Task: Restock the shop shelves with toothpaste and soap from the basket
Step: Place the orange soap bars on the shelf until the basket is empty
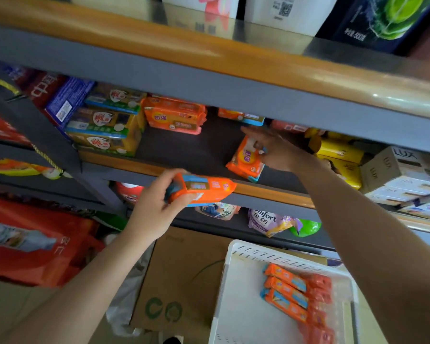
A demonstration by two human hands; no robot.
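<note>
In the head view, your left hand (157, 207) at centre frame grips an orange soap pack (204, 189) by its left end, thumb on top and fingers curled beneath, holding it level just in front of the shelf edge (271, 192). Your right hand (278, 152), right of centre, reaches onto the shelf and pinches the upper end of a second pack (246, 160), which stands tilted on the dark shelf board with its lower end resting there.

More orange packs sit further back at upper centre (174, 115), and three or so are still in the white basket (236, 281) at lower right (so the restocking looks only partly done).

These packs seem to be film-wrapped bars: stiff inside, fairly light, with a slick wrapper that could slip from a fingertip pinch. You would do better to take each across its short width, fingers on both long sides, than by the crimped end seam. The tilted one may topple if let go as it stands; lay it flat next to the others. No toothpaste is visible in the basket.
</note>
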